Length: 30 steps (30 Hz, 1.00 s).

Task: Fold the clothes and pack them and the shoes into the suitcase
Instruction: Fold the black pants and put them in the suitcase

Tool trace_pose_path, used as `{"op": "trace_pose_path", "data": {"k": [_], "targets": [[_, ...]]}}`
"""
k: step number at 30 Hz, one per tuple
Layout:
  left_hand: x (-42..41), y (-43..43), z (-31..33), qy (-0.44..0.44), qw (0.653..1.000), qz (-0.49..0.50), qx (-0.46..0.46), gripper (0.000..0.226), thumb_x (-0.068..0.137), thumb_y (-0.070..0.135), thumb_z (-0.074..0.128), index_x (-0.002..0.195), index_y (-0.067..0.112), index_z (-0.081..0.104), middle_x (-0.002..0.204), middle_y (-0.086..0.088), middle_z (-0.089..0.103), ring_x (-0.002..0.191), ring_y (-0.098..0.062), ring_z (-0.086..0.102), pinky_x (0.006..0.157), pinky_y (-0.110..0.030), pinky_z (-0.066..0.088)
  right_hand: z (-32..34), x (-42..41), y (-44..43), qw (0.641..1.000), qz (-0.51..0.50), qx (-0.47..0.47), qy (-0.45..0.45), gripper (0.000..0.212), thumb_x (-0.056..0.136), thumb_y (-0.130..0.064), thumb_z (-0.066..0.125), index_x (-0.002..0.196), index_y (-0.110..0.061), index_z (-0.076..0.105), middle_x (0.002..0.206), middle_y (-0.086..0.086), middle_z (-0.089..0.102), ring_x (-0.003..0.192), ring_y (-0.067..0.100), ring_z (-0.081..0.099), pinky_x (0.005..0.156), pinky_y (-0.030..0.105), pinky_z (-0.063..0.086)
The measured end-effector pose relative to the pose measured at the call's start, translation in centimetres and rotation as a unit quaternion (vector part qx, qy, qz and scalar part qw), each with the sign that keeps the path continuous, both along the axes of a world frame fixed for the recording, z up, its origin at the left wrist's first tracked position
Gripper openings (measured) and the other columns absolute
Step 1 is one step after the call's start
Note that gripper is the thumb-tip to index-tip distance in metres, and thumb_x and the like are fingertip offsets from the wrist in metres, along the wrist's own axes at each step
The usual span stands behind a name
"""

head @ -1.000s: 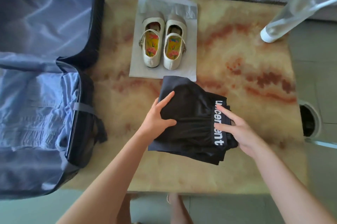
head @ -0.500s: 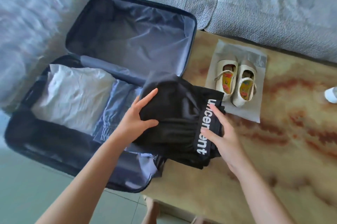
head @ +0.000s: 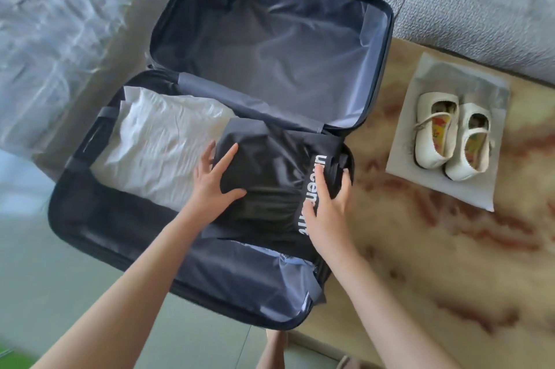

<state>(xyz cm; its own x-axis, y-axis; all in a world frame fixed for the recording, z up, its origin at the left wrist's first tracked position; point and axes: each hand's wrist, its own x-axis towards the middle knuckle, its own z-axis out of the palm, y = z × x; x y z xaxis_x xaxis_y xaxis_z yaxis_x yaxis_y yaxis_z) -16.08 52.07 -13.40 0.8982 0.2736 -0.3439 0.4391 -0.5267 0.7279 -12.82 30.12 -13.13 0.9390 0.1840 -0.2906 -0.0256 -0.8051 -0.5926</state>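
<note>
From the head camera, a dark navy hard-shell suitcase with shiny grey-blue lining lies wide open, its right side just beside the left edge of a beige table with a reddish-brown marble pattern. The far half of the case holds nothing but lining. In the near half a crumpled white folded garment fills the left part, and a folded black garment with a band of white lettering sits at the right end, touching the white one's edge. The left hand is released: its fingers are straight and spread, lying flat on the black garment's left portion with the thumb stretched out across the cloth. The right hand is grasping the same garment, its fingers curled over the right edge next to the lettered band, close against the case wall. On the table, well apart from the case, a pair of cream-white strap shoes with colourful insoles stands side by side on a flat pale grey cloth bag. Beyond the table and case runs a grey textured sofa; pale green floor tiles show below the forearms.
</note>
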Motion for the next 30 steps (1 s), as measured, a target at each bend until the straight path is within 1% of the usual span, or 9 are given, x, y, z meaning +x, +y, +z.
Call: {"op": "trace_pose_path", "data": {"k": [3,8,14,17,19,21,24,26,30], "targets": [[0.7,-0.5,-0.5,-0.015,0.999,-0.006,0.034,0.071,0.093,0.035,0.058,0.15,0.038,0.015,0.159,0.005,-0.013,0.145,-0.013,-0.012,0.115,-0.032,0.0,0.0,-0.9,0.5,0.983,0.082,-0.126,-0.106,0.07,0.089,-0.025,0.054,0.15,-0.009,0.024,0.158,0.02,-0.008,0.146,0.035,-0.011,0.118,0.047,0.003],[2.6,-0.5,-2.2,-0.034,0.987,-0.101,0.12,0.073,0.096,0.044,0.044,0.151,0.03,-0.001,0.158,0.004,-0.019,0.144,-0.011,-0.021,0.115,-0.028,-0.006,-0.8,-0.9,0.0,0.953,0.203,-0.209,-0.075,0.089,0.087,-0.071,0.016,0.153,-0.014,-0.001,0.159,0.011,-0.011,0.146,0.024,-0.014,0.12,0.043,0.001],[4.9,1.5,-5.2,0.002,0.954,-0.201,0.223,0.079,0.097,0.039,0.046,0.142,0.027,-0.017,0.158,-0.007,-0.017,0.144,-0.018,-0.019,0.12,-0.036,-0.002,-2.3,-1.7,1.5,0.959,0.174,-0.221,-0.022,0.096,0.084,-0.075,0.016,0.152,-0.009,0.002,0.159,0.015,-0.006,0.147,0.027,-0.011,0.116,0.046,-0.002],[4.8,1.1,-5.2,0.02,0.935,-0.207,0.287,0.074,0.097,0.045,0.04,0.144,0.031,-0.016,0.158,-0.006,-0.017,0.143,-0.017,-0.021,0.116,-0.038,-0.012,-2.3,-1.7,1.7,0.962,0.173,-0.21,0.007,0.097,0.078,-0.076,0.002,0.147,-0.013,-0.022,0.153,0.01,-0.031,0.139,0.022,-0.035,0.113,0.043,-0.019],[4.2,0.6,-4.6,-0.007,0.931,-0.185,0.313,0.071,0.096,0.047,0.037,0.149,0.027,-0.006,0.159,-0.009,-0.011,0.145,-0.021,-0.016,0.115,-0.044,-0.013,-1.8,-1.4,1.4,0.963,0.18,-0.197,0.025,0.098,0.071,-0.077,-0.004,0.142,-0.016,-0.033,0.148,0.008,-0.042,0.133,0.02,-0.043,0.112,0.041,-0.025],[3.5,0.0,-3.6,-0.056,0.931,-0.177,0.314,0.067,0.096,0.051,0.031,0.152,0.024,0.007,0.16,-0.01,-0.007,0.146,-0.023,-0.014,0.116,-0.044,-0.013,-1.2,-1.1,0.9,0.964,0.188,-0.185,0.035,0.099,0.072,-0.079,-0.001,0.142,-0.016,-0.034,0.147,0.007,-0.043,0.134,0.021,-0.042,0.113,0.041,-0.023],[1.3,-1.4,-2.9,-0.098,0.929,-0.208,0.291,0.067,0.095,0.057,0.027,0.152,0.025,0.016,0.16,-0.01,-0.002,0.147,-0.025,-0.009,0.118,-0.038,-0.011,-0.7,-1.0,0.5,0.961,0.198,-0.185,0.051,0.102,0.083,-0.076,0.026,0.145,-0.016,-0.029,0.149,0.007,-0.04,0.136,0.022,-0.039,0.113,0.04,-0.019],[-0.4,-1.6,-3.6,-0.077,0.914,-0.254,0.306,0.071,0.093,0.065,0.022,0.152,0.025,0.018,0.16,-0.011,0.001,0.148,-0.025,-0.004,0.119,-0.038,-0.007,-0.7,-1.1,0.6,0.96,0.199,-0.194,0.044,0.108,0.083,-0.075,0.037,0.145,-0.016,-0.029,0.149,0.007,-0.039,0.136,0.022,-0.039,0.114,0.041,-0.02],[-0.7,0.1,-5.2,-0.016,0.898,-0.304,0.319,0.084,0.085,0.078,0.019,0.153,0.03,0.012,0.161,-0.008,-0.002,0.148,-0.022,-0.007,0.118,-0.037,-0.008,-0.9,-1.4,1.1,0.958,0.195,-0.206,0.047,0.11,0.082,-0.076,0.038,0.143,-0.016,-0.032,0.146,0.006,-0.044,0.134,0.021,-0.042,0.113,0.042,-0.022]]}}
